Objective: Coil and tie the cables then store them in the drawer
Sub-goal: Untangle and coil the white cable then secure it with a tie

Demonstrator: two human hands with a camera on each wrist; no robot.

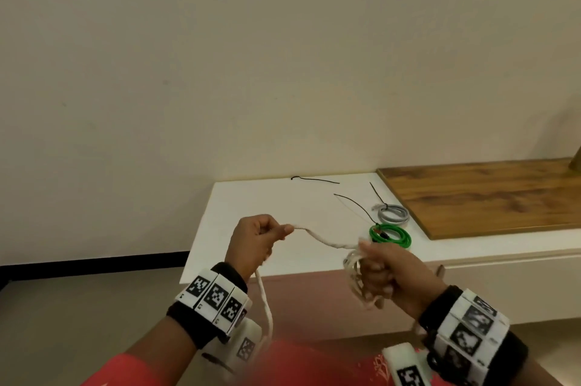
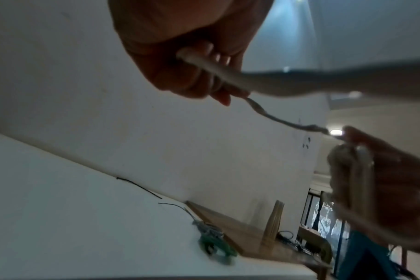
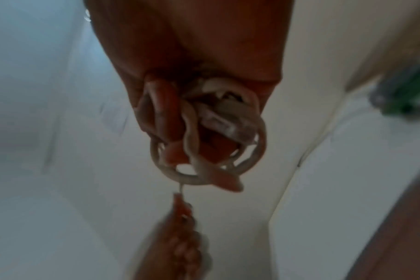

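Observation:
A white cable (image 1: 320,236) stretches between my two hands above the front edge of the white cabinet top (image 1: 251,206). My left hand (image 1: 257,238) pinches the cable between thumb and fingers, and the slack tail (image 1: 265,304) hangs down past the wrist. My right hand (image 1: 377,272) grips several white loops (image 1: 355,275) coiled around its fingers. In the right wrist view the loops (image 3: 204,132) wrap the curled fingers. The left wrist view shows the left hand (image 2: 192,62) clamped on the cable (image 2: 228,73).
A tied green cable coil (image 1: 390,236) and a grey coil (image 1: 393,213) lie on the cabinet top, with loose black ties (image 1: 314,179) near the wall. A wooden panel (image 1: 484,197) adjoins at right. A drawer front with a handle (image 1: 440,271) sits below.

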